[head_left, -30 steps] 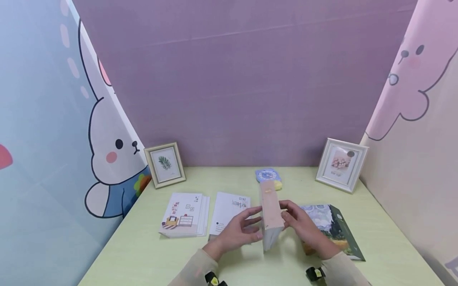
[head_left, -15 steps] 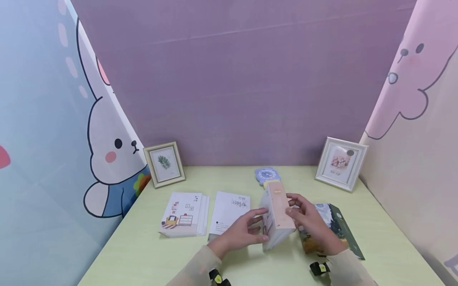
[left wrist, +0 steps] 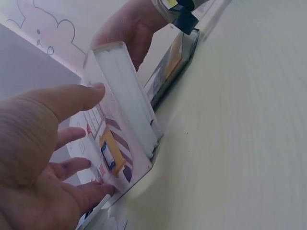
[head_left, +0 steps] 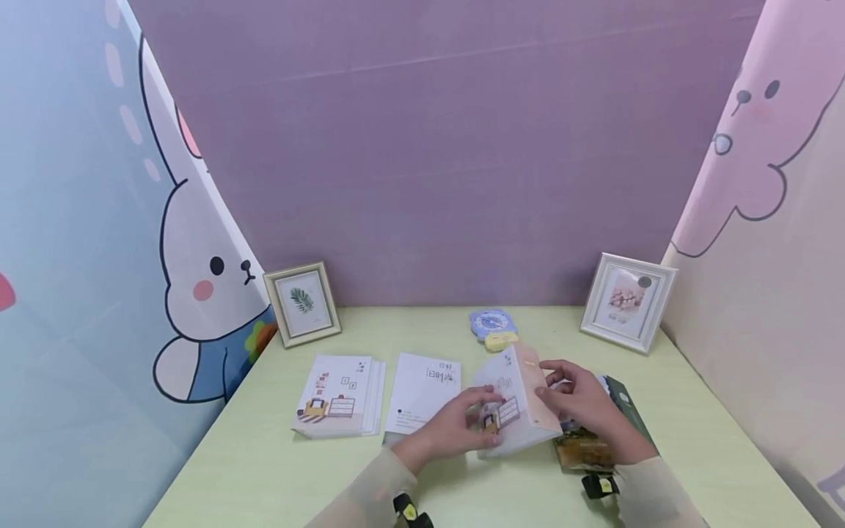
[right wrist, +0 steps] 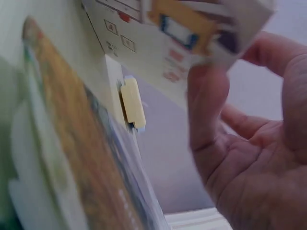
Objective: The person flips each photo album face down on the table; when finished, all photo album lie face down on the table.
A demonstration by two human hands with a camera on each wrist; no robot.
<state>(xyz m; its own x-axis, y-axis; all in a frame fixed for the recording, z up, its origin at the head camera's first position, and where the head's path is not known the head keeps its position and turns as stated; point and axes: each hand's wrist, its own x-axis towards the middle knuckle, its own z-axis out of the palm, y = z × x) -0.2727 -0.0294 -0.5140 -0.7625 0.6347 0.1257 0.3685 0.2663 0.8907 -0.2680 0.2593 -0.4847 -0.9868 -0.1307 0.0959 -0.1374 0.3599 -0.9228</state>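
A thick book (head_left: 511, 411) with a drawn armchair and drawers on its cover and a peach spine leans to the right between both hands. My left hand (head_left: 455, 425) touches its cover with loosely extended fingers and thumb; the left wrist view shows the thumb near the page edges (left wrist: 127, 96). My right hand (head_left: 581, 396) pinches the upper spine side between thumb and fingers. Beneath the right forearm lies a book with a painted landscape cover (head_left: 584, 447), partly hidden. Just left of the left hand is a white book with printed characters (head_left: 422, 389).
Farther left lies another book with a similar armchair cover (head_left: 337, 396). A blue clock-like item (head_left: 493, 323) and a small yellow piece (head_left: 500, 342) sit at the back. Picture frames stand at the back left (head_left: 304, 304) and back right (head_left: 627, 302) of the table (head_left: 218, 484).
The held book has tipped from nearly upright over to the right, bringing its illustrated cover into view. Both hands have shifted a little to the right with it.
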